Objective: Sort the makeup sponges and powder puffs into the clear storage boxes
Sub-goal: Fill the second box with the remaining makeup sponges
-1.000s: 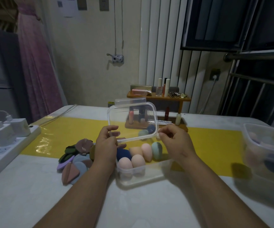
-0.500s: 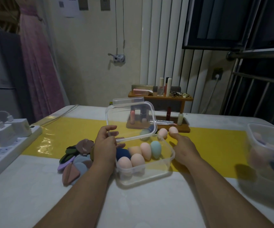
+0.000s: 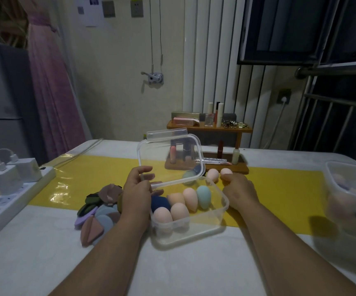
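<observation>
Fingers (image 3: 144,175) of left hand (image 3: 136,193) pinch the raised lid (image 3: 170,159) of the clear box (image 3: 194,229), sponges (image 3: 190,198) inside, just right of them. Right hand (image 3: 240,190) fingertips touch a peach sponge (image 3: 226,170) behind the box; grip unclear. Puffs (image 3: 100,210) piled left of left hand.

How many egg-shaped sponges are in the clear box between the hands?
6 in the clear box: front-left pink sponge, front-right pink sponge; behind them, left to right, navy sponge, orange sponge, back pink sponge, teal sponge. The left hand may hide another.
</observation>
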`<state>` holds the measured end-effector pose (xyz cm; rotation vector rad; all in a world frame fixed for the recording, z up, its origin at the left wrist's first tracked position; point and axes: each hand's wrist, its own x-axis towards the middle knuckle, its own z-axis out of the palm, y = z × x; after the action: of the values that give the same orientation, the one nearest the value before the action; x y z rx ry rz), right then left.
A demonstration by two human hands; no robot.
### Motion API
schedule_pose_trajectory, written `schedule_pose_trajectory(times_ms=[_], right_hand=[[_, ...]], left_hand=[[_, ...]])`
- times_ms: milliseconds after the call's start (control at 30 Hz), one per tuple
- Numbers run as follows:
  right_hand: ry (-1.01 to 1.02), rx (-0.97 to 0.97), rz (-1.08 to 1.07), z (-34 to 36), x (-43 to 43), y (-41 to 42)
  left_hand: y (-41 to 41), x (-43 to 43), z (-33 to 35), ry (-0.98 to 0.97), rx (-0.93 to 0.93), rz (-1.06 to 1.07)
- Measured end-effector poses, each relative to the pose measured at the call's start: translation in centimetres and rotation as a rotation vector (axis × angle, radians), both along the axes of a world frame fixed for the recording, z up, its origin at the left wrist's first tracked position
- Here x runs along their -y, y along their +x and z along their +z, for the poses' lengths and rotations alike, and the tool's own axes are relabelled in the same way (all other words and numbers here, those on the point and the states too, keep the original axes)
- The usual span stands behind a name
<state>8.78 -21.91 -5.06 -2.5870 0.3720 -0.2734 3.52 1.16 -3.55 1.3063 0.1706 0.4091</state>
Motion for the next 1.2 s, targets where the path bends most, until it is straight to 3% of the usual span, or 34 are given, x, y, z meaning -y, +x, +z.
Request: schedule_pose_trajectory(times_ms=[100, 300, 400, 500, 600, 833, 1200], right_hand=[[0.313, 0.189, -0.125, 0.6, 0.3, -1.0], [0.439, 0.475, -0.098, 2.9, 0.0, -4.0], [0.499, 0.533, 0.085, 3.2, -0.9, -4.9], [0.496, 0.434, 0.373, 3.4, -1.9, -5.7], [0.383, 0.353, 0.517, 3.8, -2.8, -5.9], [0.138, 0.278, 0.57, 4.4, -2.8, -6.7], [0.001, 0.023, 0.551, 5.1, -3.3, -6.8]], left_hand=[[0.1, 0.0, -0.1, 0.006, -0.006, 0.001], [0.1, 0.0, -0.2, 0.007, -0.011, -0.003], [0.0, 0.0, -0.2, 0.002, -0.006, -0.006], [0.0, -0.1, -0.3, 0.005, -0.005, -0.006], [0.1, -0.1, -0.2, 0.011, -0.007, -0.009], [0.2, -0.1, -0.3, 0.004, 0.001, -0.006], [0.2, 0.0, -0.3, 0.016, 0.0, -0.013]])
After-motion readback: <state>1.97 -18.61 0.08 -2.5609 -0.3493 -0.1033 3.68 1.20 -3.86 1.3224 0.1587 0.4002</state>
